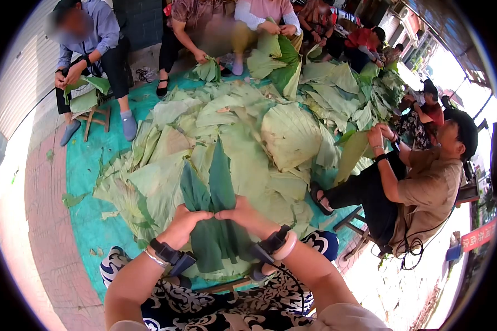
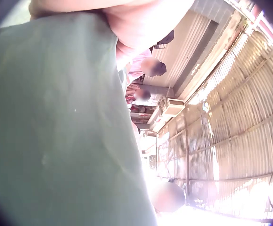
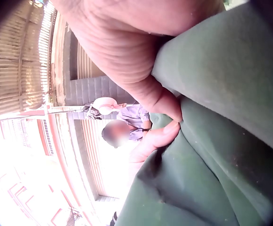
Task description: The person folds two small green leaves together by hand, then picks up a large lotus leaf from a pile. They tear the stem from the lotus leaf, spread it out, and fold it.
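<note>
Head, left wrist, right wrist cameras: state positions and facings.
Head: on the head, looking forward and down at the dark leaf; left hand, right hand, forearms show.
Left wrist: on that wrist, facing the leaf; left hand partly shows.
Right wrist: on that wrist, facing the leaf; both thumbs show.
Both wrist views share the leaf.

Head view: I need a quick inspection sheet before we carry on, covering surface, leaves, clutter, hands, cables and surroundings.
Surface: green ground sheet over paving, largely covered by leaves.
Job's things: dark green leaf between the hands, folded or split; which is unclear. Pale leaf pile just beyond.
Clutter: loose leaf scrap at the sheet's left edge.
Grippers: left hand and right hand both pinch the dark green leaf near mid-length, close together.
Cables: black cable by the right forearm; more beside the seated person at right.
Surroundings: other people around the pile, several handling leaves; shutter at left, red sign at right.
</note>
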### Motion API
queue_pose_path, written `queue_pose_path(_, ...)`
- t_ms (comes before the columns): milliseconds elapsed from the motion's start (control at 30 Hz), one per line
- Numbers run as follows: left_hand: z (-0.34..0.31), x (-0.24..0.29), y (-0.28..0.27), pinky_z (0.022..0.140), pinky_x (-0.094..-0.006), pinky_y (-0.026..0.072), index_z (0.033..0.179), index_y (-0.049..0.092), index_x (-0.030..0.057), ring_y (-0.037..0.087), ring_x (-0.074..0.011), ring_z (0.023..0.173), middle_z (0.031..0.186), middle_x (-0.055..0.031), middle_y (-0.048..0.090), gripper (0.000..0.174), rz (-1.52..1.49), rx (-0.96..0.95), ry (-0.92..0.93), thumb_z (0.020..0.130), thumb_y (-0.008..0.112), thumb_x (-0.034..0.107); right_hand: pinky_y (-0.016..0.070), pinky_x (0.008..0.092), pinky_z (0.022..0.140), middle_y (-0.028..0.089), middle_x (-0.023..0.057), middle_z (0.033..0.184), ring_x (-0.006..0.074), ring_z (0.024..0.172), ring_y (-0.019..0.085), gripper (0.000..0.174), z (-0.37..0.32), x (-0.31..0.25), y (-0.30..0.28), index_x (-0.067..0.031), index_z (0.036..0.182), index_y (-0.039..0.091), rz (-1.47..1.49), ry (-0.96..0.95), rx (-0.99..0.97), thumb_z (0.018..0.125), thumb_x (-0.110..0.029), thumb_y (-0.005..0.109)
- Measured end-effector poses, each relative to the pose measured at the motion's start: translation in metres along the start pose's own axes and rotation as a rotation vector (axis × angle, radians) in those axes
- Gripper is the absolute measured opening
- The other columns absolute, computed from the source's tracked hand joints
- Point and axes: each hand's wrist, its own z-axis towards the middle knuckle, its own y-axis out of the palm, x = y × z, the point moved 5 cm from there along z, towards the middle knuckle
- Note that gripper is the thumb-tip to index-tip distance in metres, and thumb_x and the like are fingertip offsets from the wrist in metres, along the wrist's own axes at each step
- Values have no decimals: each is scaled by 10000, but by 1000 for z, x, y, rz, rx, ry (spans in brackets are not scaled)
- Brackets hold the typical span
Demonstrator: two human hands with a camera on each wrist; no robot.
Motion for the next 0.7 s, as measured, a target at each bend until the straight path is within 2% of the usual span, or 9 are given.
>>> queue_pose_path(167,5,-5,-6,819,-305,541,1075,682,-30,676,-149,889,998,-63,713,237,54,-21,9,847,675,34,499,317,930,701,80,1112,167,1027,644,431,-1,2,-1,18,1222,635,29,43,-95,818,-56,765)
queue_pose_path(233,2,-3,-7,821,-304,539,1073,685,-28,676,-150,897,999,-65,714,233,82,-6,13,849,675,37,486,333,966,690,92,1156,180,1062,642,530,-6,-4,2,17,1258,603,84,58,-133,774,-69,802)
queue_pose_path(333,1,3,-7,835,-308,534,1085,684,-28,674,-151,916,1014,-69,716,243,113,-5,30,852,678,40,473,340,991,683,89,1177,180,1081,636,565,-8,-1,6,12,1274,597,28,48,-147,762,-80,818)
queue_pose_path(467,-1,4,-6,857,-311,526,1101,684,-25,669,-148,938,1031,-71,717,257,92,-40,48,852,683,37,501,303,929,704,66,1115,160,1019,654,440,-9,4,6,5,1210,656,15,63,-147,795,-58,791)
queue_pose_path(567,-2,7,-5,861,-308,524,1108,685,-23,669,-145,940,1039,-71,716,265,116,-56,56,850,687,35,512,305,901,721,71,1054,170,964,670,399,-8,8,1,12,1160,684,-19,120,-125,776,-38,779)
queue_pose_path(700,-3,6,-6,855,-307,525,1114,683,-25,670,-145,935,1047,-72,714,275,130,-86,67,844,691,26,496,322,863,712,109,1001,192,907,649,383,-9,10,-4,61,1091,687,-35,129,-57,761,-122,756)
